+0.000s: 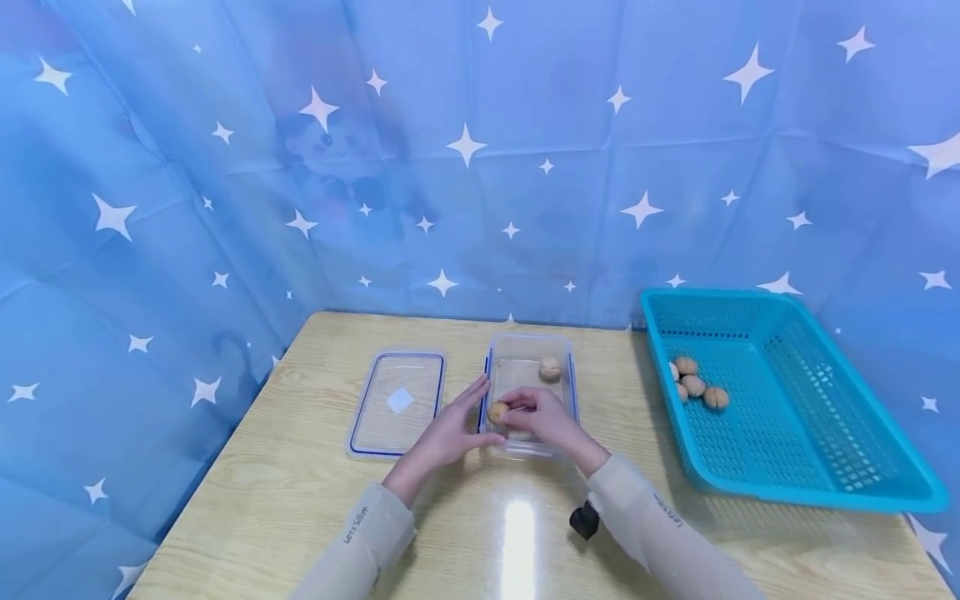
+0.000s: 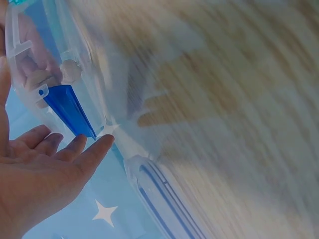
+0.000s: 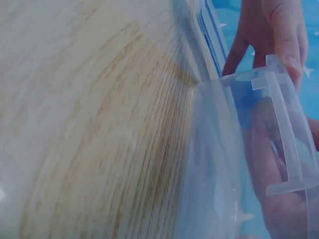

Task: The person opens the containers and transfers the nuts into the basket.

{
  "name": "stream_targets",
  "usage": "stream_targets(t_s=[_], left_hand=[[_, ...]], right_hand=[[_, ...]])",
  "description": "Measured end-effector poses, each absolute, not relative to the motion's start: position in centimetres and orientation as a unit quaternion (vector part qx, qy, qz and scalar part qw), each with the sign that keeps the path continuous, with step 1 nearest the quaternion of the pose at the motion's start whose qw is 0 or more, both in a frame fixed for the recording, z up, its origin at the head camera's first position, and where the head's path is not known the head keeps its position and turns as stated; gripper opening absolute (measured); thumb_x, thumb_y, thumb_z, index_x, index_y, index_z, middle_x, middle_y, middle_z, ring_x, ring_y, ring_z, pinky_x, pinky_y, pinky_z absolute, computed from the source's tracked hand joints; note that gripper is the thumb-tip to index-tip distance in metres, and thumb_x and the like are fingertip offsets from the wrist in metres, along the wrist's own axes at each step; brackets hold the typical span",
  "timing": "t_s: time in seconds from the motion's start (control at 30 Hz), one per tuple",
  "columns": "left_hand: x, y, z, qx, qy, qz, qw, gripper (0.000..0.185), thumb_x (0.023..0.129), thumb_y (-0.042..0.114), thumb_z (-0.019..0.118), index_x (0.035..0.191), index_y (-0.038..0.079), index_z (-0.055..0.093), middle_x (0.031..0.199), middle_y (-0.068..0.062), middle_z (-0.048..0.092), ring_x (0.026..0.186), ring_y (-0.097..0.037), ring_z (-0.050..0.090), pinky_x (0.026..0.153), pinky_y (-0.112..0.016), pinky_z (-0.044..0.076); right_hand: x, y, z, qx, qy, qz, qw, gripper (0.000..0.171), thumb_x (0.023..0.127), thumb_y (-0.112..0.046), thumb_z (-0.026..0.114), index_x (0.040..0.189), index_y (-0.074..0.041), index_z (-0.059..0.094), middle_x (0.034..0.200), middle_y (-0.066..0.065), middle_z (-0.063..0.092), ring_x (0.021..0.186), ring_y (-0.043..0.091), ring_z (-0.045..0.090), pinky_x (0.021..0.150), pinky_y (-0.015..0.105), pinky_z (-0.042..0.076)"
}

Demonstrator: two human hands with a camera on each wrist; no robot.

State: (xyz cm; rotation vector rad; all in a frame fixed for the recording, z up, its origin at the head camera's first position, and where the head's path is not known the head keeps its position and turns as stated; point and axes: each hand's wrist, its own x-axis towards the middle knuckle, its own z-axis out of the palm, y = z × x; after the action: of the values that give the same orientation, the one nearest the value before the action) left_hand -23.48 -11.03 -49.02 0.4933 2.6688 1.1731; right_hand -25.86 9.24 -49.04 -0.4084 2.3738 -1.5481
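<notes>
A clear plastic food container (image 1: 517, 450) with blue side latches stands lidless on the table. Inside, toward its back right, rests a walnut (image 1: 550, 368). My right hand (image 1: 546, 417) reaches into the container and pinches another walnut (image 1: 498, 412) between thumb and fingers, near the left wall. With fingers spread along the left outside, my left hand (image 1: 453, 429) touches the container, its thumb by the front left corner. The left wrist view shows those fingers extended beside a blue latch (image 2: 70, 109). Through the clear wall in the right wrist view, the right hand (image 3: 276, 184) appears partly blurred.
Left of the container lies its clear lid (image 1: 420, 375) with a blue seal and a white label. A turquoise perforated basket (image 1: 780, 442) stands at the right, with several walnuts (image 1: 693, 385) in its left part. A starry blue curtain (image 1: 525, 208) hangs behind the wooden table (image 1: 277, 475).
</notes>
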Motion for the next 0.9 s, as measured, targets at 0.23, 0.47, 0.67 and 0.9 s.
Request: stream_targets(t_s=[0.23,0.47,0.67,0.9], left_hand=[[-23.6,-11.0,-48.7,0.169,0.894,0.405,0.091,0.093,0.086,0.034,0.079,0.158,0.011,0.026,0.169,-0.004,0.016,0.153,-0.035,0.023,0.123,-0.056,0.026],[-23.6,-11.1,-48.9,0.161,0.899,0.395,0.099,0.095,0.084,0.038,0.079,0.159,0.015,0.025,0.169,-0.002,0.015,0.153,-0.032,0.023,0.124,-0.054,0.025],[-23.8,-11.0,-48.6,0.162,0.900,0.391,0.101,0.095,0.084,0.038,0.079,0.159,0.016,0.024,0.169,-0.003,0.015,0.153,-0.031,0.022,0.125,-0.052,0.024],[-23.5,-11.1,-48.7,0.156,0.900,0.395,0.103,0.095,0.085,0.036,0.079,0.159,0.015,0.024,0.169,-0.002,0.016,0.154,-0.032,0.022,0.125,-0.053,0.024]], right_hand=[[-25.8,9.6,-48.1,-0.144,0.801,-0.574,0.093,0.035,0.092,-0.014,0.072,0.122,0.002,0.065,0.120,0.022,0.069,0.110,0.033,0.067,0.094,0.034,0.058],[-26.1,10.4,-45.5,-0.157,0.803,-0.571,0.062,0.035,0.091,-0.014,0.072,0.122,0.001,0.065,0.120,0.021,0.068,0.108,0.033,0.067,0.089,0.026,0.059],[-26.8,12.2,-41.5,-0.149,0.798,-0.583,0.038,0.036,0.091,-0.013,0.071,0.123,0.001,0.063,0.122,0.023,0.066,0.100,0.016,0.068,0.086,0.024,0.060],[-27.6,15.9,-37.9,-0.120,0.816,-0.565,-0.003,0.044,0.093,-0.026,0.071,0.129,-0.003,0.060,0.116,0.003,0.068,0.097,-0.001,0.063,0.084,0.014,0.055]])
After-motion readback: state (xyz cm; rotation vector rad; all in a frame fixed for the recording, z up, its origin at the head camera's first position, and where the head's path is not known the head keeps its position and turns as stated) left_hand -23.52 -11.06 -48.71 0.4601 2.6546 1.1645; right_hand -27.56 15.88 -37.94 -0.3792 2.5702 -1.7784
